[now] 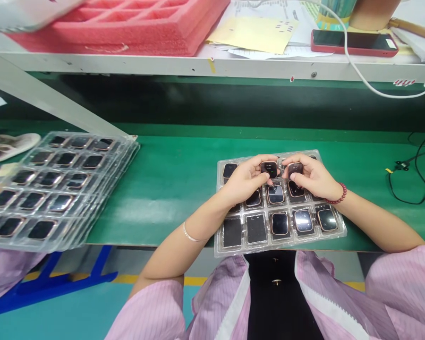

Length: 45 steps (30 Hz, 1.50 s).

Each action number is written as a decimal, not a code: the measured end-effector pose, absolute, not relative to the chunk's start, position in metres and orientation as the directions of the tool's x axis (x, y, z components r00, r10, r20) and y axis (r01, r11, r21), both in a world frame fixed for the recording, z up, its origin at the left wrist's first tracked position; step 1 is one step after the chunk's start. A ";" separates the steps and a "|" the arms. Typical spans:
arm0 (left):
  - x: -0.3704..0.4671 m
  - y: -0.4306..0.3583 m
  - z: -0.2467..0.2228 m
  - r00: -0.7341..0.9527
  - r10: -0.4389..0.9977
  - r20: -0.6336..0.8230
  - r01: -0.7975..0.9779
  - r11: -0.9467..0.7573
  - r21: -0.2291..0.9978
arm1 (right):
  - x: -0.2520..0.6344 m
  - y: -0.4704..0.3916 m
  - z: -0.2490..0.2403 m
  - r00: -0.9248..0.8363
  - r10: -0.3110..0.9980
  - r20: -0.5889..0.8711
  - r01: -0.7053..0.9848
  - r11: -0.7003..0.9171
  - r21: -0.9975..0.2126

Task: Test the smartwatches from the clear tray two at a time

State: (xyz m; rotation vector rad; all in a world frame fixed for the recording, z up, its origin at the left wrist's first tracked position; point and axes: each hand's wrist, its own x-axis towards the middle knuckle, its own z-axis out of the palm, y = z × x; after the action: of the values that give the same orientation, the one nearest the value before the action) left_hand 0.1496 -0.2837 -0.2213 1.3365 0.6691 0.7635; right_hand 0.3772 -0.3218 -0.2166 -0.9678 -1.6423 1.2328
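A clear plastic tray [265, 246] lies at the front edge of the green bench, with square watch faces in gold-rimmed cases in its pockets. My left hand [246, 178] grips one smartwatch case [268, 169] between thumb and fingers, its dark screen facing up and showing small light marks. In my right hand [313, 175] is a second smartwatch case [295, 170], pinched the same way beside the first. Both are held over the tray's back rows. Two front-left pockets [256, 228] show only dark lining. My hands and wrists hide part of the tray.
Stacked trays of watch faces [60, 179] stand at the left. A black cable [416, 189] lies at the right. Above the bench, a shelf [184, 63] carries pink foam [163, 33], papers and a red-edged phone [354, 42]. A white cable [368, 87] hangs off it.
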 end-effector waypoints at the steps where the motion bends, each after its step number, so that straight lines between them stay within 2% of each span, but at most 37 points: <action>1: 0.150 -0.284 -0.221 0.591 0.806 0.006 -0.099 0.065 0.993 | 0.377 -0.322 -0.217 -0.346 0.921 0.176 0.098 0.223 -0.970; 10: 0.149 -0.285 -0.219 0.581 0.814 -0.007 -0.081 0.067 0.994 | 0.379 -0.323 -0.218 -0.374 0.912 0.168 0.109 0.224 -0.969; 21: 0.148 -0.283 -0.224 0.607 0.794 0.029 -0.077 0.022 0.997 | 0.380 -0.321 -0.222 -0.382 0.893 0.237 0.130 0.306 -0.943; 45: 0.150 -0.284 -0.221 0.592 0.806 0.024 -0.092 0.038 0.995 | 0.380 -0.322 -0.222 -0.399 0.892 0.214 0.194 0.310 -0.931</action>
State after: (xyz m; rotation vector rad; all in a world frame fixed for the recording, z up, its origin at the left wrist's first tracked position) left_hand 0.1503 -0.2839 -0.2206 1.3675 0.6700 0.7738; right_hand 0.3803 -0.3222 -0.2223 -0.9736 -1.7987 1.1301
